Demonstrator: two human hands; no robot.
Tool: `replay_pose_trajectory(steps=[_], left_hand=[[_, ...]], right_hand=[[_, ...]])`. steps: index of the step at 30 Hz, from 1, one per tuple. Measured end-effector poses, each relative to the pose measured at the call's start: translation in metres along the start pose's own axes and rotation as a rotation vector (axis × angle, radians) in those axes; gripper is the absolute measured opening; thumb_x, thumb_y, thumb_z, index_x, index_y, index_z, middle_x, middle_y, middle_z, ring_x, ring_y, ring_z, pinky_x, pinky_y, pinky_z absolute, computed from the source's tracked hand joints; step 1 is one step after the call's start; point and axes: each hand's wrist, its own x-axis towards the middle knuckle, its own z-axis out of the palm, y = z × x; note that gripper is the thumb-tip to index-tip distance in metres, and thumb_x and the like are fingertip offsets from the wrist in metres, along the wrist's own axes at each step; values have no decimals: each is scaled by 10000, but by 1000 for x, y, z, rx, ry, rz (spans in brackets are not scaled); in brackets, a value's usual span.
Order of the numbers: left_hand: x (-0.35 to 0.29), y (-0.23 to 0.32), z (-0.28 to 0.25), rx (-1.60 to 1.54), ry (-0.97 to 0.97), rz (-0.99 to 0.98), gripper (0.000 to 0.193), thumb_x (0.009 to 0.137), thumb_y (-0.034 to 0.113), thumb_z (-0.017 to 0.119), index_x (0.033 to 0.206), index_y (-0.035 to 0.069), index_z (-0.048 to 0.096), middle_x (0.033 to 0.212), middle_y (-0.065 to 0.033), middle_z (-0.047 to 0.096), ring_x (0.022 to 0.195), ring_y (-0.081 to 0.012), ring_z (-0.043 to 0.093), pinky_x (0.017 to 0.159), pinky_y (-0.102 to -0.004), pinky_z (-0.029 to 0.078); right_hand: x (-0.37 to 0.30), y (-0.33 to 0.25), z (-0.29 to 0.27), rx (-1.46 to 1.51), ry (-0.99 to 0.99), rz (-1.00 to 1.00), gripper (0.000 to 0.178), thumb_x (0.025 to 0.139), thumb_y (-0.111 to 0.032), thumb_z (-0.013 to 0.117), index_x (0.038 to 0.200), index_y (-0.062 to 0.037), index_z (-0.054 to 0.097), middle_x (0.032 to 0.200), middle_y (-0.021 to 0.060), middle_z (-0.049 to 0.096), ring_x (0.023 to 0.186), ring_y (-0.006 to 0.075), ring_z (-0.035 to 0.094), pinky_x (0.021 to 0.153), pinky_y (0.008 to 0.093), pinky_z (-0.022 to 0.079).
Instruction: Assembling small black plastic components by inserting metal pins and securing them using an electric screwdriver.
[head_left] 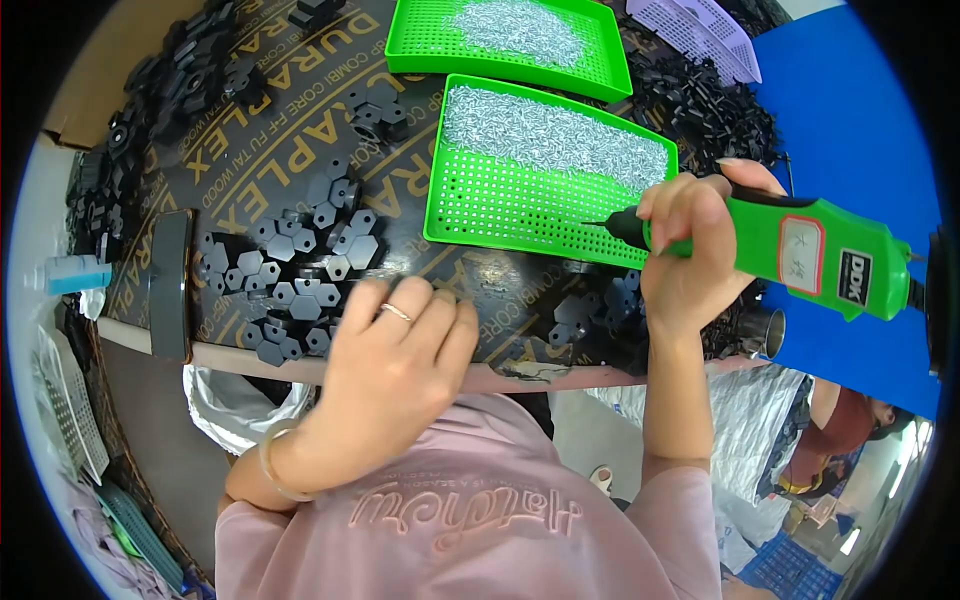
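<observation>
My right hand (690, 235) is wrapped round a green electric screwdriver (825, 255) with a black nose. Its thin bit points left, over the bare perforated part of a green tray (490, 205). Small silvery screws (560, 140) fill the far half of that tray. At the table's front edge, my left hand (405, 345) has its fingers curled downward; the fingertips, and anything in them, are hidden. Just left of it lie several black plastic parts (300, 295) with hexagonal faces. More black parts (575, 315) lie between my hands.
Another green tray (420, 42) of screws stands behind. At the back right are a purple basket (705, 40) and a heap of small black pieces (710, 115). A phone (171, 285) lies left; a metal cup (764, 332) stands right. A person (830, 430) is beyond at lower right.
</observation>
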Motion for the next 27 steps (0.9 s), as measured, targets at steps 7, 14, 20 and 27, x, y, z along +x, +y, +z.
replay_pose_trajectory(steps=[7, 14, 20, 27], left_hand=[[24, 31, 32, -219, 65, -278, 651, 696, 243, 841, 1241, -30, 611, 1074, -137, 620, 945, -320, 578, 774, -398, 509], [16, 24, 39, -464, 168, -329, 579, 726, 41, 817, 1250, -39, 585, 1162, -188, 639, 1038, -384, 580, 894, -446, 500], [17, 25, 54, -577, 252, -349, 528, 728, 28, 812, 1212, -14, 607, 1120, -168, 659, 1011, -377, 581, 885, -436, 496], [22, 27, 55, -598, 253, -347, 530, 723, 24, 810, 1211, -1, 604, 1106, -165, 651, 996, -378, 576, 872, -443, 493]], right_hand=[[1, 5, 0, 21, 2, 18, 296, 909, -57, 607, 1170, -20, 472, 590, 41, 433, 471, 146, 421, 542, 357, 452], [0, 3, -3, -26, -12, -12, 278, 917, -83, 570, 1171, -29, 470, 608, 39, 447, 474, 146, 414, 556, 360, 449], [-2, -34, -7, 257, -194, 13, 303, 978, -184, 611, 1233, -109, 464, 637, 7, 483, 512, 134, 461, 551, 327, 449], [-18, -54, -4, 151, -452, 67, 360, 989, -232, 675, 1232, -124, 434, 650, 15, 539, 530, 151, 518, 574, 329, 475]])
